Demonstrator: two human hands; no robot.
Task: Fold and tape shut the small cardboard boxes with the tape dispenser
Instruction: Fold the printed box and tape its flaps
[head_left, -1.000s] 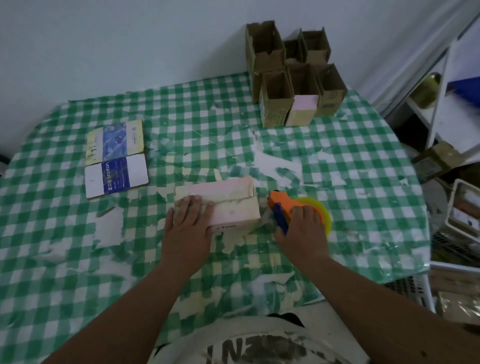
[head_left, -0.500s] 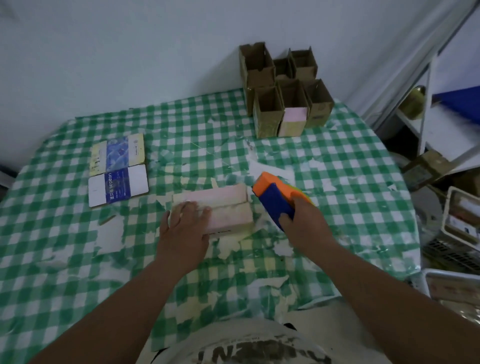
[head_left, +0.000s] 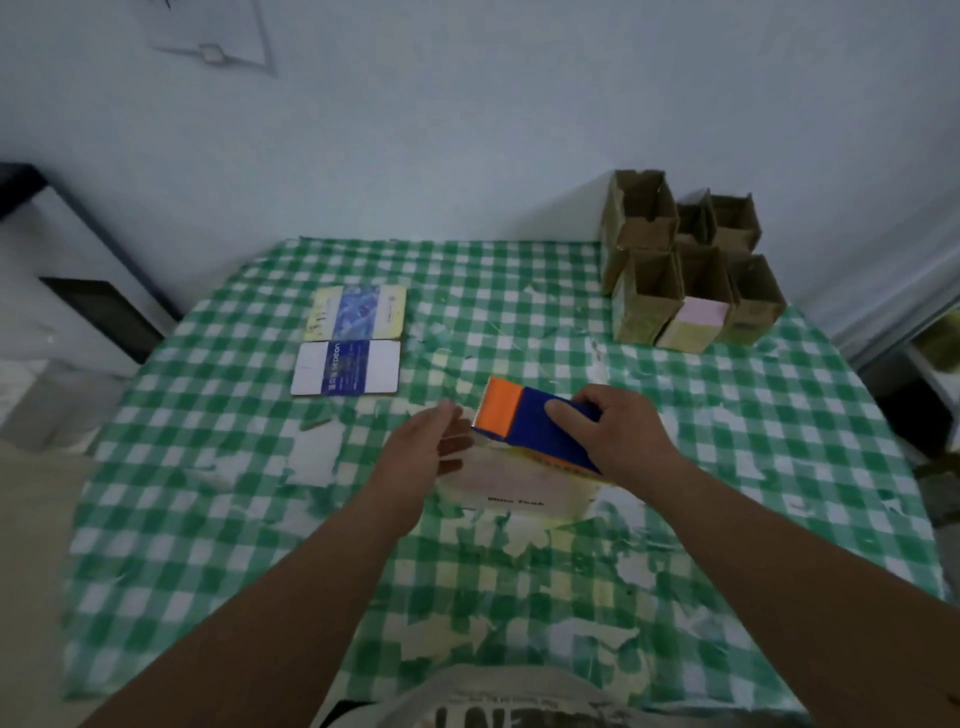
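Cardboard box lies on the desk near centre, its 9 o'clock end steadied by the left hand, fingers straight, while the right hand grips the tape dispenser over it, presumably to lay tape.

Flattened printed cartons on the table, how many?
2, both on the far left of the checked tablecloth: the yellow-edged flat carton lies farther back and the white-edged flat carton sits just in front of it. More could lie stacked underneath; that cannot be told.
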